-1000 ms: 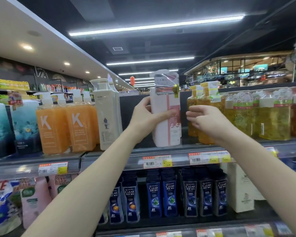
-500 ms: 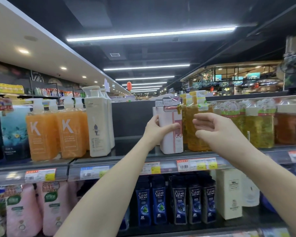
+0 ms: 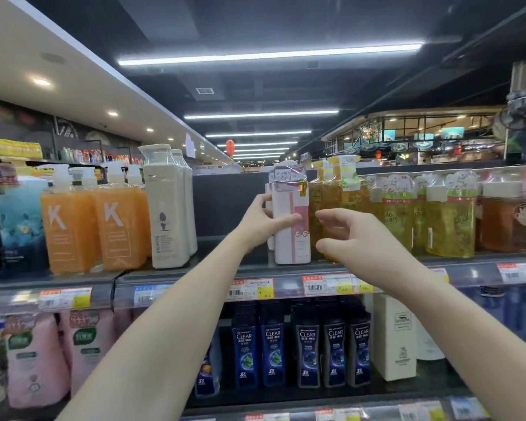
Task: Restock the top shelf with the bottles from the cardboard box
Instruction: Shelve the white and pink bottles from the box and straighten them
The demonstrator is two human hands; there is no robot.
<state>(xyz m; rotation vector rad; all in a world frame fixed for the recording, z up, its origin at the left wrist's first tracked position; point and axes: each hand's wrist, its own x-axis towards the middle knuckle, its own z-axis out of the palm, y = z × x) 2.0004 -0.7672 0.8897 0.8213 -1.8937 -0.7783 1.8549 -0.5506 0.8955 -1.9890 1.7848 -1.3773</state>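
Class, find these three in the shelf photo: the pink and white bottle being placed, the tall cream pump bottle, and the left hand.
pink and white bottle [image 3: 292,205], head view, on its front label.
cream pump bottle [image 3: 167,208], head view, mid body.
left hand [image 3: 263,221], head view, back of the hand.

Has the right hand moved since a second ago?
Yes. The right hand has opened and drawn back rightward from the pink bottle, judged against the yellow bottles.
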